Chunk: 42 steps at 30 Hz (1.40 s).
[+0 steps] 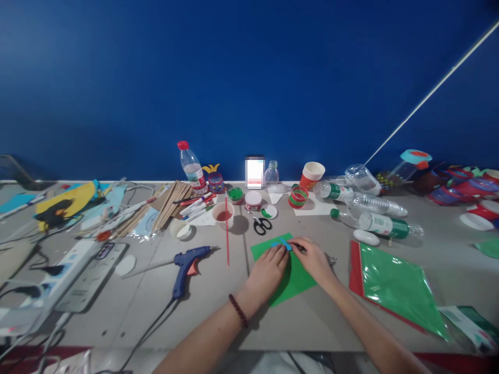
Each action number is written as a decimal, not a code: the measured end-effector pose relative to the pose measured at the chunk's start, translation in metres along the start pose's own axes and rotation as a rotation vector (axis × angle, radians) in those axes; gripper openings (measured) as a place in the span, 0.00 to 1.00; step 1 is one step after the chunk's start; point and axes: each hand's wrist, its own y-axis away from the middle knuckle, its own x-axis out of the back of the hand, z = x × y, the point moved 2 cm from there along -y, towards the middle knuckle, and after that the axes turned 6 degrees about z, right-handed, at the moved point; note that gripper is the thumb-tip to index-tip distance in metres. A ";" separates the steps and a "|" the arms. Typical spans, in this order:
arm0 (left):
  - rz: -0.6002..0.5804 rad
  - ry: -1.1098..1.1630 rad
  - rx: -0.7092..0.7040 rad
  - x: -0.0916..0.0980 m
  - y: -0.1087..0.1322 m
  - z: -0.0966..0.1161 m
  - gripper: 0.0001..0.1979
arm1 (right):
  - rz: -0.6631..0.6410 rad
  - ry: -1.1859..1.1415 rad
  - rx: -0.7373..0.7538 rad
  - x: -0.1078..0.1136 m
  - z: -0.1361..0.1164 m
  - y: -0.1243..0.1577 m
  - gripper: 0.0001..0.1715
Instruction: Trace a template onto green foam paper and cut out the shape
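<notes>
The left forearm [206, 335] and right forearm [366, 324] come in from the bottom edge, nearest the camera, a bracelet [237, 310] of dark beads on the left wrist. Below the frame's centre lies a plain, flat green sheet [300, 278], four-cornered and smooth. Its long axis slants from upper left down to lower right, one short edge facing the top of the frame. Near that edge sits a small bright blue piece [286, 244] (fingers cover part of it, so its outline and direction cannot be told). The left hand [268, 265] lies flat, fingers extended, tips at the blue piece; the right hand [311, 257] has its fingers bunched at the piece's right end, whether gripping it cannot be told. Black-handled scissors [261, 225] lie just above the sheet, a blue glue gun [183, 267] to its left, a glossy green packet [403, 285] at right. The left hand and wrist hide much of the sheet's left side.
</notes>
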 end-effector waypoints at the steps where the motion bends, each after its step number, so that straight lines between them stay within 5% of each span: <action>1: -0.009 -0.009 -0.008 -0.001 0.001 0.000 0.21 | 0.005 0.005 0.017 0.000 0.000 0.000 0.14; 9: -0.021 -0.038 -0.015 0.004 -0.001 0.004 0.21 | 0.157 0.022 -0.099 0.012 0.013 0.001 0.16; 22: -0.009 -0.041 0.023 -0.001 -0.001 0.006 0.22 | -0.140 0.287 0.164 0.014 -0.013 0.020 0.24; 33: -0.040 0.003 0.008 0.013 0.001 0.013 0.21 | -0.119 0.381 0.156 0.007 -0.026 0.052 0.27; 39: -0.026 0.022 0.016 0.011 0.001 0.016 0.23 | -0.169 0.344 0.116 0.018 -0.027 0.034 0.22; 42: -0.036 0.050 0.041 0.011 0.002 0.016 0.24 | -0.104 0.299 0.155 0.031 -0.046 0.011 0.19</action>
